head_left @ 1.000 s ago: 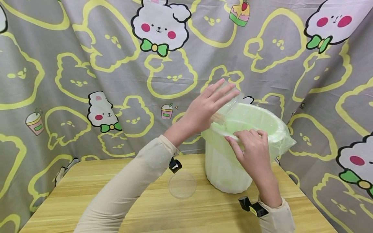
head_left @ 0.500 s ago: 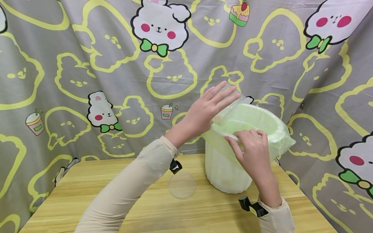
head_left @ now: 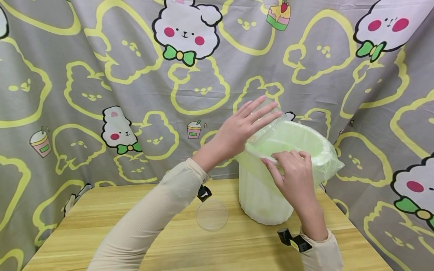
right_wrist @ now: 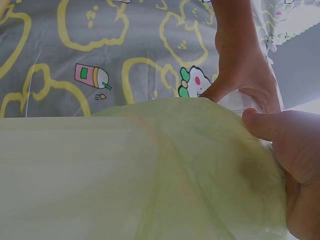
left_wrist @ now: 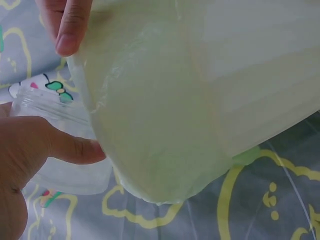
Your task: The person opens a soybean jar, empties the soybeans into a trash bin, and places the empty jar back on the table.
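My left hand [head_left: 234, 131] grips a clear plastic tub [head_left: 272, 128], tipped on its side over the left rim of a white waste bin [head_left: 261, 195]. A little beige matter shows at the tub's lower edge, partly hidden by the hand. In the left wrist view the thumb presses along the tub's wall [left_wrist: 75, 177]. My right hand [head_left: 296, 178] pinches the bin's near rim through a pale green bin liner [head_left: 330, 165], folded over the outside. From the right wrist view, the right thumb [right_wrist: 262, 125] lies at the rim.
A clear round lid [head_left: 212, 215] lies flat on the wooden table [head_left: 162, 241], left of the bin. Close behind the table hangs a grey patterned curtain [head_left: 135, 98]. Each wrist carries a small black camera [head_left: 295, 241].
My left hand and the tub have shifted slightly right and down. Much less beige matter shows at the tub's mouth than a second ago. The right hand and bin have stayed put.
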The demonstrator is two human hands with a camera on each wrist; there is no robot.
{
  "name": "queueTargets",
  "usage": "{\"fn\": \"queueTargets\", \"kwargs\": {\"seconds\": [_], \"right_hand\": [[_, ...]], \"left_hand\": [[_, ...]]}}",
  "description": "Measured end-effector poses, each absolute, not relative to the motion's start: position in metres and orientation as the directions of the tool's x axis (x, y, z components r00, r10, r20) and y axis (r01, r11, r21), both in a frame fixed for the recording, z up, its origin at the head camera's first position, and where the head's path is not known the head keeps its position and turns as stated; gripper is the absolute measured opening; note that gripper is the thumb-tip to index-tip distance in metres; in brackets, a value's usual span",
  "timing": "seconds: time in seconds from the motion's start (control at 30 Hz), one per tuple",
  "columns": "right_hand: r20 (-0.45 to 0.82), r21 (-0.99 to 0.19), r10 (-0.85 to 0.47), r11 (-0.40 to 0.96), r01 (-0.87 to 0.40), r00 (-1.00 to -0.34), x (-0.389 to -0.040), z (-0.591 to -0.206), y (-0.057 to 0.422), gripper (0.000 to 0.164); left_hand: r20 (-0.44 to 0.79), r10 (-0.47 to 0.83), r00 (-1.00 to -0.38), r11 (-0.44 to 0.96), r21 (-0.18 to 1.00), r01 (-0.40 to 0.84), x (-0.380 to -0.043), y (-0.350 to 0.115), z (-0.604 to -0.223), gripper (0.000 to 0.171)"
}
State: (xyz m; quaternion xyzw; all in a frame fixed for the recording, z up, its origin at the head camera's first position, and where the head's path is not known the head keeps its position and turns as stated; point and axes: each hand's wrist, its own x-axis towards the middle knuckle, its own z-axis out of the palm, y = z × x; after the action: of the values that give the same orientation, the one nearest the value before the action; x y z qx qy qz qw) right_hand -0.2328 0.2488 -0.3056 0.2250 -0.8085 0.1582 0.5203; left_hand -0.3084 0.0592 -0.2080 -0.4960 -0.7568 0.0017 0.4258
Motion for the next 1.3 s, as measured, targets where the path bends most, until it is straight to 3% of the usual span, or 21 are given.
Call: {"fn": "queueTargets", "kwargs": {"seconds": [0.23,0.47,0.67,1.0,1.3], "right_hand": [[0.914,-0.022,-0.198,0.848,-0.529,-0.356,-0.233,-0.306,0.249,0.032],[0.915,-0.022,-0.195,0.850,-0.526,-0.354,-0.233,-0.305,0.249,0.041],[0.915,-0.024,-0.194,0.850,-0.526,-0.355,-0.233,-0.306,0.249,0.034],[0.915,-0.025,-0.194,0.850,-0.527,-0.355,-0.235,-0.306,0.248,0.032],[0.924,-0.021,-0.186,0.848,-0.530,-0.335,-0.236,-0.306,0.248,0.055]], "left_hand": [[0.684,0.703,-0.196,0.597,-0.416,0.686,-0.311,0.058,-0.211,0.087],[0.712,0.684,-0.160,0.610,-0.437,0.661,-0.314,0.059,-0.214,0.083],[0.723,0.680,-0.122,0.607,-0.461,0.647,-0.316,0.061,-0.216,0.080],[0.749,0.651,-0.124,0.619,-0.428,0.658,-0.317,0.057,-0.217,0.083],[0.822,0.546,-0.159,0.661,-0.306,0.686,-0.315,0.040,-0.215,0.096]]}}
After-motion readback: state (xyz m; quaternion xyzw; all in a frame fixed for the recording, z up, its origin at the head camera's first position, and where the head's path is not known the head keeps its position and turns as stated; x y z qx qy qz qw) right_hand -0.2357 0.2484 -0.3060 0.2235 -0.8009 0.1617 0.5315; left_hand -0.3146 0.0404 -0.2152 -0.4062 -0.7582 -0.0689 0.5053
